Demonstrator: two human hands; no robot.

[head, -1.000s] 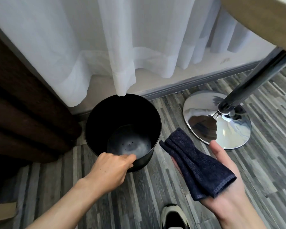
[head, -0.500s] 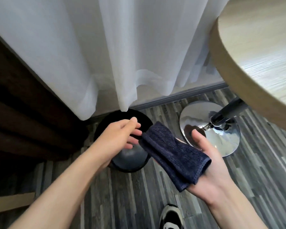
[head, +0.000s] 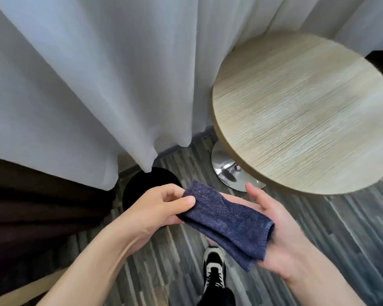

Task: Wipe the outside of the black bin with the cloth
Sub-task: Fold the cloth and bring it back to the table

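Left hand (head: 161, 208) pinches the cloth's (head: 226, 221) near end between thumb and fingers. Right hand (head: 281, 235) lies flat and wide under the cloth, palm up. Bin (head: 139, 186) stands on the floor beyond the left hand, below the curtain (head: 97, 85), apart from the cloth.

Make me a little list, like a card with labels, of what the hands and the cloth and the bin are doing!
cloth: dark blue cloth, folded, held above the floor
left hand: left hand pinches one end of the cloth
right hand: right hand lies open, palm up, under the cloth
bin: black bin stands on the floor, partly behind the left hand, untouched
wiping: not yet begun
nearby: round wooden table, white curtain, a shoe
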